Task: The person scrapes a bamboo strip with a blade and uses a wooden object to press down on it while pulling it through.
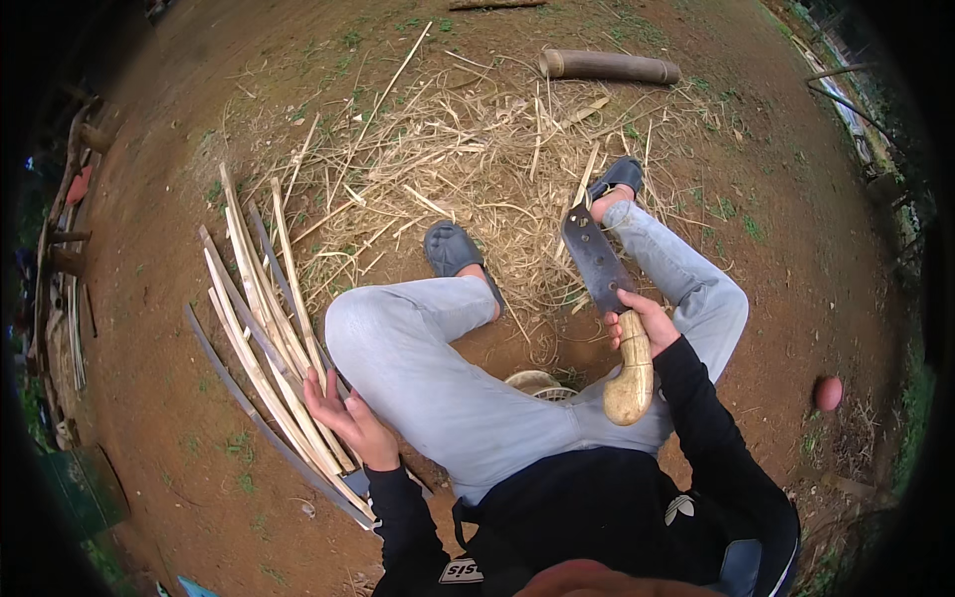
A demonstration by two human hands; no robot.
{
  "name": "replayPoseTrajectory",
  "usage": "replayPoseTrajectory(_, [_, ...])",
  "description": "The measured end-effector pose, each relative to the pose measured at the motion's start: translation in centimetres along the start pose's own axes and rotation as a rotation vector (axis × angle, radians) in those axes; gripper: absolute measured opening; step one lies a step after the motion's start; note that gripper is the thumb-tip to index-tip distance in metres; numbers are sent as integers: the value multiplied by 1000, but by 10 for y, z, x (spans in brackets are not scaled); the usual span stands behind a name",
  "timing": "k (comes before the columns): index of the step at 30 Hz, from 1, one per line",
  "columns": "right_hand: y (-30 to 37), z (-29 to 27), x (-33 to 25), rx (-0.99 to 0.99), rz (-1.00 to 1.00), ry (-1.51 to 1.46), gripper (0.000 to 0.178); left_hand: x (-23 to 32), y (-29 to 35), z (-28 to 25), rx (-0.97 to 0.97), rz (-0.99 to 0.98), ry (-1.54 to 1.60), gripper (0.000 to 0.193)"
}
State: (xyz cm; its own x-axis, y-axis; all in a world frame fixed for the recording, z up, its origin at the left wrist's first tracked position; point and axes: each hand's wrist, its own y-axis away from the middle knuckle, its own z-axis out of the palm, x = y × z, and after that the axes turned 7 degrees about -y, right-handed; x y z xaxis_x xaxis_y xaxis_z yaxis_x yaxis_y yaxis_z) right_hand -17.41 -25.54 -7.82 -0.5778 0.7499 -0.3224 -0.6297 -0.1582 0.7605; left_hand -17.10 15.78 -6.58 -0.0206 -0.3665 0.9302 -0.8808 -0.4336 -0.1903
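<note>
My right hand [649, 320] is closed round a machete [597, 261] where its blade meets the handle. The broad dark blade has several holes and points away from me, toward my right foot. Its pale wooden handle [629, 383] curves into a bulb near my lap. At my left side, a bundle of split bamboo strips [261, 328] lies lengthwise on the ground, pale on some faces and grey on others. My left hand [350, 423] is open beside my left knee, fingers stretched over the near part of the strips; whether it touches them, I cannot tell.
Bamboo shavings [468, 149] cover the ground around my feet. Beyond them lies a bamboo pole section [609, 67]. A round woven-looking seat or basket [537, 383] shows between my legs. A reddish ball [828, 392] lies to the right, a dark green box [85, 490] to the left.
</note>
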Motion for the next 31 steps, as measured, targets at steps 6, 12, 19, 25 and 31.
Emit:
replayPoseTrajectory(6, [19,12,90,168,232,-410,24,50,23,13,-281,174,-219,82])
replayPoseTrajectory(12, [-26,3,141,280,364,-298,11,33,10,25,-270,177,-449,82])
replayPoseTrajectory(19, [-74,30,120,447,558,-165,11,31,-16,63,-287,104,-572,82])
replayPoseTrajectory(25, [-72,66,48,398,435,203,64,81,-72,117,-620,17,-718,81])
replayPoseTrajectory(31, [0,110,-44,300,11,621,78,169,-150,147,-970,-341,-1075,63])
